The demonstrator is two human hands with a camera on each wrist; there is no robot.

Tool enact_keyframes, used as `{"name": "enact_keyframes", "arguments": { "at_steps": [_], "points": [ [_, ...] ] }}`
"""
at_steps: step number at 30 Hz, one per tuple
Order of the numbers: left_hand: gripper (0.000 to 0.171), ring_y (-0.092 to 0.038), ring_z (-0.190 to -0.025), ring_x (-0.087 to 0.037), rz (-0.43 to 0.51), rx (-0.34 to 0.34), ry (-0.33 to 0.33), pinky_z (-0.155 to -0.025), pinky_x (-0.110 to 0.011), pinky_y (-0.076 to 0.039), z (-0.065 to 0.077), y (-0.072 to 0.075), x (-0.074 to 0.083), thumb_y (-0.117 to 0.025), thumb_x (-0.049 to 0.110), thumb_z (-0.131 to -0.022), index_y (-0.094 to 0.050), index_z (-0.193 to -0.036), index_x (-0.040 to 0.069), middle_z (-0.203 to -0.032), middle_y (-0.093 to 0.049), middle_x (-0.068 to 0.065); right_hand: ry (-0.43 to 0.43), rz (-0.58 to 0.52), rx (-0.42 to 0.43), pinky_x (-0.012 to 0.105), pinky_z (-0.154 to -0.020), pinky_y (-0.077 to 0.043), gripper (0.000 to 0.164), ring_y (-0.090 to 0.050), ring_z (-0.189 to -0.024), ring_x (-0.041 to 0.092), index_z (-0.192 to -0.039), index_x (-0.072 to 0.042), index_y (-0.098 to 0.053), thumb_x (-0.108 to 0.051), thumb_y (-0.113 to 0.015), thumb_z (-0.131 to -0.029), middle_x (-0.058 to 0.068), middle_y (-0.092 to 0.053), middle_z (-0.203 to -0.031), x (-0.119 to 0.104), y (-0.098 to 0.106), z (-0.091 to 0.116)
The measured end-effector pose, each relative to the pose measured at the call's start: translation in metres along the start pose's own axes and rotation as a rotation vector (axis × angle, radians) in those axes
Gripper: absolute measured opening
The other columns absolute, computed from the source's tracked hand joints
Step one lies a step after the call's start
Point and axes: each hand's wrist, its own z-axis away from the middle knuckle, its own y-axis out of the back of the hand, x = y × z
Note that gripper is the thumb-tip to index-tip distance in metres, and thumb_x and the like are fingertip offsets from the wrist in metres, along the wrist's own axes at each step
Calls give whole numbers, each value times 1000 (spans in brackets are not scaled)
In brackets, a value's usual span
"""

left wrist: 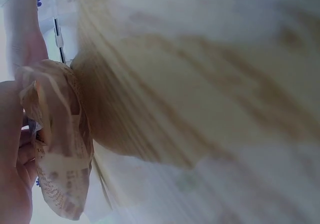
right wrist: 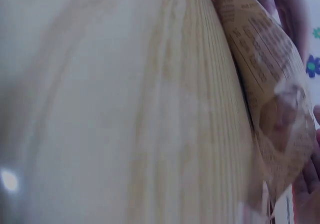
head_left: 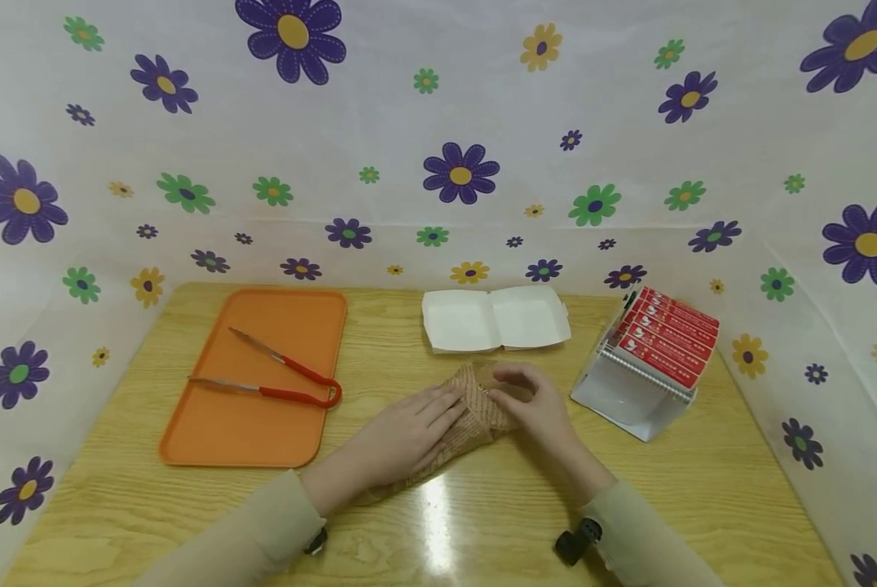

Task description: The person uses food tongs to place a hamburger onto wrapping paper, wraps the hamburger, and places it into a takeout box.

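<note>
Brown wrapping paper [head_left: 475, 420] with printed lettering is folded into a bundle on the wooden table, its contents mostly hidden. My left hand [head_left: 402, 432] lies flat over the bundle's left part, fingers extended. At the other end, my right hand [head_left: 541, 403] pinches a fold of the paper between thumb and fingers. A small yellowish patch shows beside those fingertips. The left wrist view catches the crumpled end of the wrapping paper [left wrist: 65, 184]. Its printed side [right wrist: 260, 54] stands along the right edge of the right wrist view.
An orange tray [head_left: 255, 440] on the left bears red-handled tongs [head_left: 292, 394], their handle end over its right rim. A white hinged carton [head_left: 460, 319] lies spread behind the bundle. To the right stands a dispenser [head_left: 622, 408] with a roll of red labels [head_left: 669, 334]. Flower-patterned cloth surrounds the table.
</note>
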Motion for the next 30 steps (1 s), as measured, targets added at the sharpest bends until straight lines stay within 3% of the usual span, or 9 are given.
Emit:
{"name": "enact_keyframes", "arguments": {
  "at_steps": [6, 12, 16, 19, 24, 30],
  "points": [
    [61, -46, -154, -28, 19, 6, 7, -128, -42, -41, 1, 1, 0, -57, 35, -108, -47, -159, 3, -166, -46, -14, -24, -24, 117, 15, -103, -54, 34, -68, -113, 12, -126, 9, -67, 5, -77, -93, 29, -70, -129, 7, 13, 1],
    [60, -47, -153, -28, 28, 19, 7, -128, -41, -40, 1, 2, 0, -57, 34, -108, -47, -159, 4, -165, -48, -14, -32, 132, 216, 19, -102, -54, 37, -71, -117, 39, -126, 7, -69, 4, -79, -91, 27, -73, -125, 11, 20, 1],
    [60, -48, -153, -28, 31, 23, 6, -128, -41, -40, 0, 1, 0, -57, 34, -108, -48, -159, 4, -165, -49, -14, -66, 141, 251, 14, -99, -53, 39, -69, -118, 45, -128, 10, -67, 4, -79, -91, 30, -72, -126, 14, 22, -2],
    [60, -48, -153, -28, 35, 21, 6, -129, -41, -39, -1, 1, 0, -57, 34, -108, -47, -159, 4, -164, -49, -13, -104, 133, 255, 21, -102, -55, 42, -69, -119, 44, -131, 11, -65, 3, -78, -92, 31, -71, -127, 17, 22, -4],
    [61, -47, -153, -28, 25, 25, 1, -129, -41, -39, -1, -1, 1, -58, 35, -107, -48, -158, 4, -164, -49, -13, -181, 107, 198, 48, -118, -50, 51, -63, -131, 42, -141, 10, -58, -2, -76, -94, 30, -65, -138, 22, 21, -8],
    [62, -47, -154, -28, 28, 33, -5, -128, -41, -39, -1, -1, 1, -59, 35, -107, -48, -158, 3, -164, -50, -14, -211, 161, 147, 55, -123, -43, 55, -56, -137, 46, -145, 10, -54, -6, -74, -96, 33, -60, -144, 20, 20, -9]
  ]
}}
